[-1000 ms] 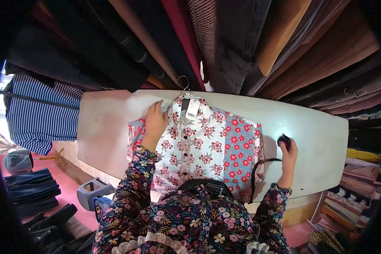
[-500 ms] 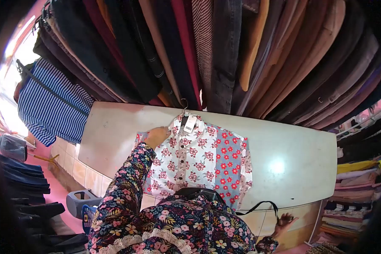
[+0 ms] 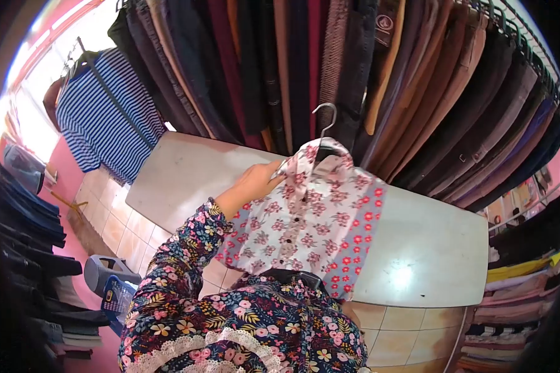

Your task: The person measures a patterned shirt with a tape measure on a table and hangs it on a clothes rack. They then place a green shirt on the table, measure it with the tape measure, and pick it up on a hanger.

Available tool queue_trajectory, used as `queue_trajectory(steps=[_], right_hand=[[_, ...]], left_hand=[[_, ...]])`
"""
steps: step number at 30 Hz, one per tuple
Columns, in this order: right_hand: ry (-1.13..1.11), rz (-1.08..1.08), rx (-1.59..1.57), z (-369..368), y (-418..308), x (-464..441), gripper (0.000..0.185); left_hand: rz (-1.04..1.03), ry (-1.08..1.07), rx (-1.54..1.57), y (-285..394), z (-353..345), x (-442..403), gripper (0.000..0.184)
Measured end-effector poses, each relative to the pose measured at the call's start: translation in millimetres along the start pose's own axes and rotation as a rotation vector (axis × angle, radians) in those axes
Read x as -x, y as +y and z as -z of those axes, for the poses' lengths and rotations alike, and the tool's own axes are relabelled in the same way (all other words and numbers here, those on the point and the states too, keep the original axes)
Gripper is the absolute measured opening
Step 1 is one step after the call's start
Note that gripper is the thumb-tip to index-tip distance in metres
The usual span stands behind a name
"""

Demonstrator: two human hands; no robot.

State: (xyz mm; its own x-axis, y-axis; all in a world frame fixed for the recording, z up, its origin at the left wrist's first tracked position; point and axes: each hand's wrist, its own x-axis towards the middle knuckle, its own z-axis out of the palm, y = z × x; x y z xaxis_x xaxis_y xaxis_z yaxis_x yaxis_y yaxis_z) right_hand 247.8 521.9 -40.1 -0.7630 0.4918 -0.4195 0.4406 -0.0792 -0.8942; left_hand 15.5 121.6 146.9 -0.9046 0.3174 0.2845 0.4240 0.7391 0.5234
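My left hand (image 3: 260, 180) is closed on the collar and shoulder area of a short floral shirt (image 3: 298, 217). The shirt is white with reddish flowers, has dark buttons down the front and grey-blue side panels with red flowers. It is on a hanger (image 3: 327, 118) whose metal hook points up from the collar. The upper part of the shirt is tilted and raised off the pale table (image 3: 429, 248), while the lower edge reaches my body. My right hand is out of view.
Trousers (image 3: 280, 81) in many colours hang in a row behind the table. A blue striped shirt (image 3: 109, 99) hangs at left. Below it are a grey stool (image 3: 106, 273) and a blue basket (image 3: 115, 301). Folded clothes (image 3: 516, 292) are stacked at right.
The shirt, which lay flat on the table, is now lifted at the collar by my left hand, its hook higher. The right hand has left the view. The camera view has shifted.
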Motion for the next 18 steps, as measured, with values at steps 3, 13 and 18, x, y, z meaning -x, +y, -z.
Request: queue_trajectory(steps=[3,13,18], right_hand=[[0.01,0.135,-0.007,-6.6,-8.1,5.5,0.027],[0.096,0.625,-0.073,114.2,-134.0,-15.3,0.029],[0.072,0.729,-0.08,54.3,-315.0,-42.9,0.032]], left_hand=[[-0.043,0.119,0.011,-3.0,14.8,2.2,0.025],[0.058,0.378,0.232,-2.6,27.2,27.8,0.029],[0.215,0.628,0.535,-25.7,18.3,47.2,0.031]])
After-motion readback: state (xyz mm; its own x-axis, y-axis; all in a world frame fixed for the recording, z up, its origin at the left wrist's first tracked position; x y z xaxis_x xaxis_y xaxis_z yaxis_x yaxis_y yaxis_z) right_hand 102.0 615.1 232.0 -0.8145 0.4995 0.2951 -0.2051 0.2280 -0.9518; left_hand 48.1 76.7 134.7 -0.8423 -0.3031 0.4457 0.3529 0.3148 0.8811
